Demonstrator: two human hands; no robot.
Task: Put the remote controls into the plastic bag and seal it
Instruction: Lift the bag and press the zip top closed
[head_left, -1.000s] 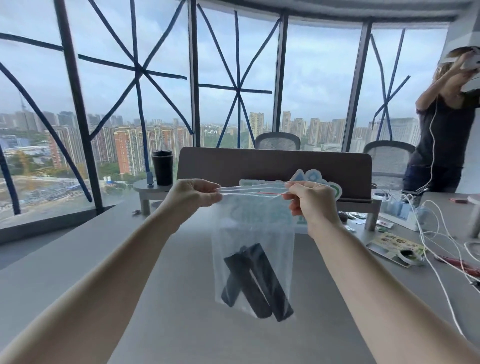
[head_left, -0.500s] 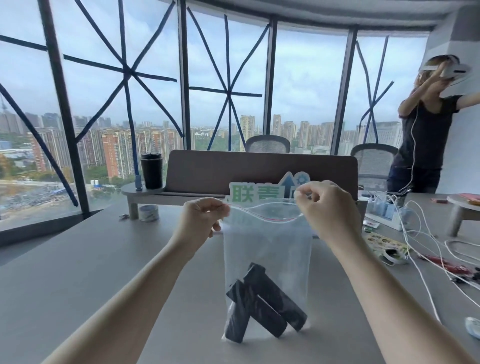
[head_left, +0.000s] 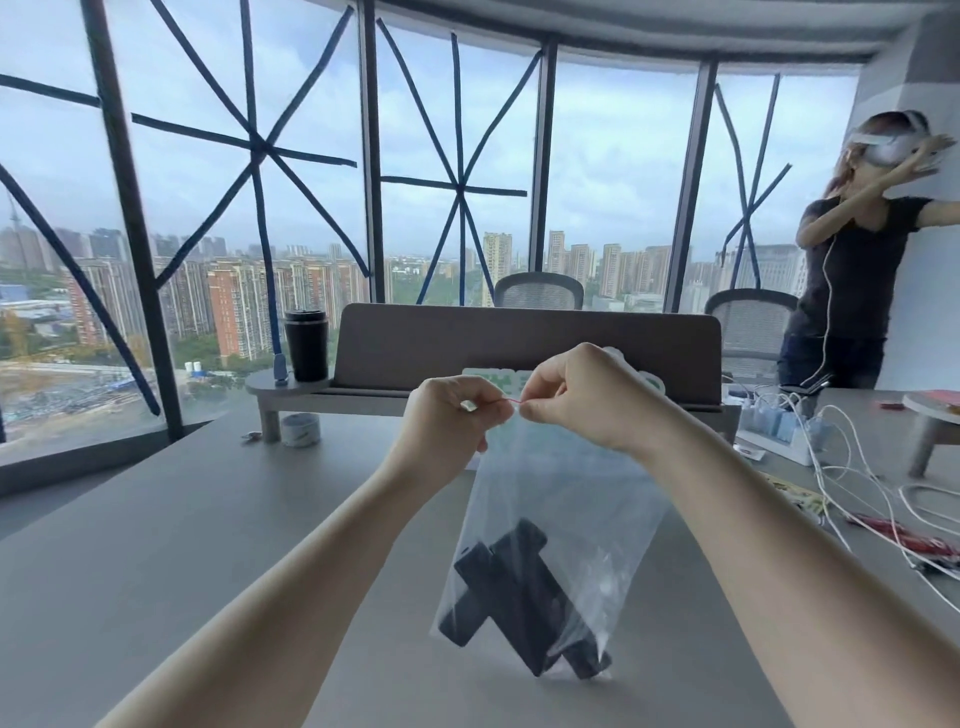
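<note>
A clear plastic bag (head_left: 566, 499) hangs upright over the grey table (head_left: 182, 545), its bottom resting on the surface. Inside it lie black remote controls (head_left: 511, 597), crossed over each other at the bottom. My left hand (head_left: 449, 415) and my right hand (head_left: 582, 397) both pinch the bag's top strip, which shows a thin red line between my fingertips. The two hands are almost touching at the middle of the strip.
A dark desk divider (head_left: 530, 343) stands behind the bag, with a black tumbler (head_left: 306, 345) on a small shelf at its left. A tape roll (head_left: 300, 430) sits below it. White cables and a power strip (head_left: 779, 431) crowd the right side. A person with a headset (head_left: 852, 270) stands far right.
My hands have come together from the bag's two top corners to the middle of its strip. The bag has come down onto the table and its mouth has narrowed.
</note>
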